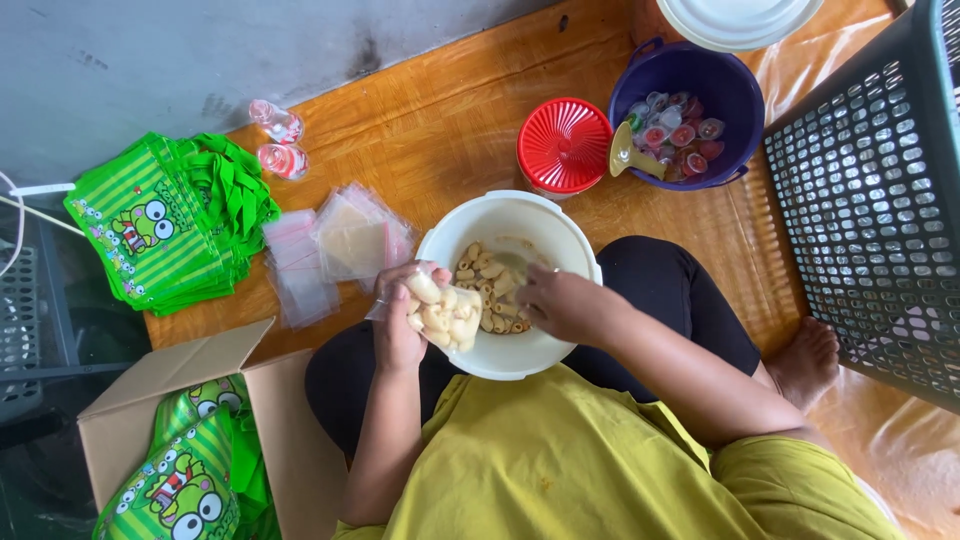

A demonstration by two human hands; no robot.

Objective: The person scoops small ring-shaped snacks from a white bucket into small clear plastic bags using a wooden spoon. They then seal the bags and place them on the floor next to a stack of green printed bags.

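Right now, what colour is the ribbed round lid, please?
The ribbed round lid is red, in the head view.

Landmark: round white plastic bowl (510, 225) on the lap.

- Right hand (565, 303), inside the bowl: fingertips buried among the pale tube-shaped snacks (492, 285); grip not resolvable.
- Left hand (397, 325), at the bowl's left rim: palm covered by the small clear plastic bag of snacks (445, 315).
- Bowl's near rim hidden by both forearms.
- Far right of the bowl: dark grey slatted plastic basket (870, 200), cut by the right edge.
- Above right: white round lid (738, 18), cut by the top edge.
- Lower left: brown cardboard box (180, 400), cut by the bottom edge; contents partly visible.
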